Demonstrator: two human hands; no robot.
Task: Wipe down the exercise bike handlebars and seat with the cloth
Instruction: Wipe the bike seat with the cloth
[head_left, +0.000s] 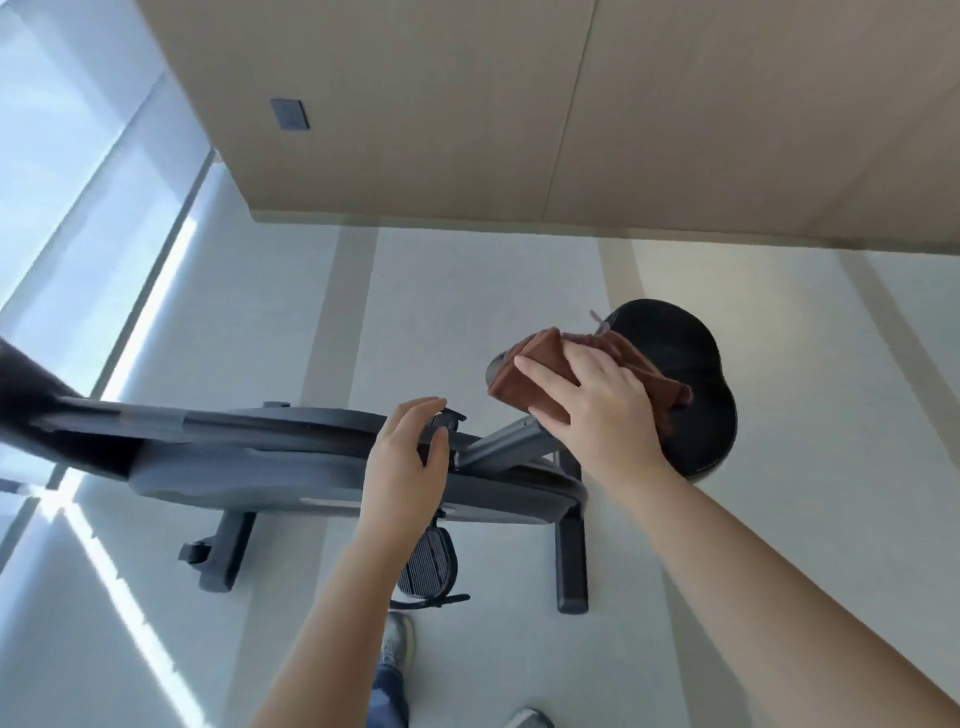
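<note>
right hand (597, 400) pressing 1 cloth (524, 382) | left hand (405, 467) loose | 1 seat (691, 364)

text: none legible | exercise bike (322, 467): no readable label | wall plate (289, 114): blank

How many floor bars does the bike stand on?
2: front floor bar at lower left; rear floor bar right of the pedal. Their far ends are hidden.

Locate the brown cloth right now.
Head view, right of centre: the brown cloth lies draped over the narrow front end of the black seat, pressed flat under the right hand.
</note>
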